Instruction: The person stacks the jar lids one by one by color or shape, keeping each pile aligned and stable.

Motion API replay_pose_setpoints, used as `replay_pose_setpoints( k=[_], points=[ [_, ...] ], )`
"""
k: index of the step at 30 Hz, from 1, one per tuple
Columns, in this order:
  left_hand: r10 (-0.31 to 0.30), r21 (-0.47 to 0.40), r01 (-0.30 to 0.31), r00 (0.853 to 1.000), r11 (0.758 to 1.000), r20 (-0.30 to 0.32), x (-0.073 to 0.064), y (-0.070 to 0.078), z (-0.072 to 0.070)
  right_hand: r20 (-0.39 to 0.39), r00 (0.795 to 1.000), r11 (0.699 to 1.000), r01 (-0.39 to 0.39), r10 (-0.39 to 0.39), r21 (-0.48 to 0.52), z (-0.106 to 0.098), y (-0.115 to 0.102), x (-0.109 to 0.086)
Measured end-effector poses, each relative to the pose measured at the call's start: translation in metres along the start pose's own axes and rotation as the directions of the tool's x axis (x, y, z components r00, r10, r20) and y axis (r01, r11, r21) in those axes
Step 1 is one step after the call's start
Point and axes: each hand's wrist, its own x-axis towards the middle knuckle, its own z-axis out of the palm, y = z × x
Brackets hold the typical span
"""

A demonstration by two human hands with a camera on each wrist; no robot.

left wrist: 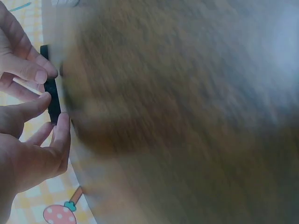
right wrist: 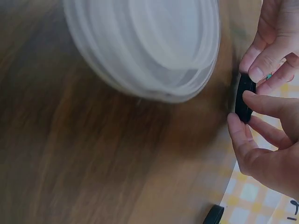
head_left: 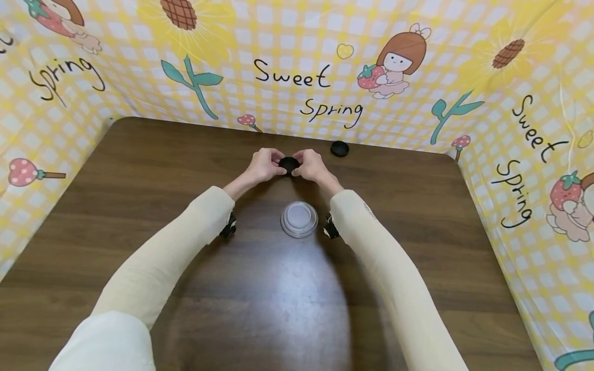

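Observation:
Both hands hold a round, shallow black lid-like disc (head_left: 289, 166) near the far edge of the table. My left hand (head_left: 265, 166) pinches its left side, thumb on the near face. On the opposite side my right hand (head_left: 312, 166) pinches it likewise. Seen nearly edge-on in the left wrist view, the black disc (left wrist: 52, 100) sits between the thumbs and fingertips of both hands. The right wrist view also shows the disc (right wrist: 244, 100) gripped at both ends. Closer to the body, a clear round plastic container (head_left: 299, 219) rests on the table between the forearms.
A second round black piece (head_left: 340, 149) lies at the far edge, right of the hands. The brown wood-grain table (head_left: 232, 319) has a yellow checked cloth (head_left: 292, 31) with cartoon prints hanging behind it and at both sides.

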Motion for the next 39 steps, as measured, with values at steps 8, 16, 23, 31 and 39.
replay_pose_setpoints(
  k=[8,16,23,31,39],
  points=[
    [-0.002,-0.008,0.002,1.000,1.000,0.004,0.002,0.009,0.016,-0.020,1.000,0.999,-0.009,0.010,0.033,-0.006,0.015,-0.007],
    [-0.006,-0.018,0.006,1.000,1.000,0.014,0.009,0.015,0.026,-0.039,0.999,0.999,-0.009,0.011,0.043,-0.011,0.026,-0.011],
    [0.011,-0.015,-0.011,1.000,1.000,0.013,0.013,0.017,0.034,-0.047,0.999,0.999,-0.009,0.011,0.046,-0.013,0.036,-0.016],
    [0.014,0.029,-0.014,1.000,0.999,0.008,0.011,0.018,0.037,-0.061,0.998,0.996,-0.011,0.016,0.085,-0.011,0.039,-0.017],
    [0.030,0.012,-0.030,1.000,0.999,0.002,0.012,0.017,0.041,-0.065,0.997,0.993,-0.027,0.035,0.119,-0.011,0.043,-0.016]
  ],
)
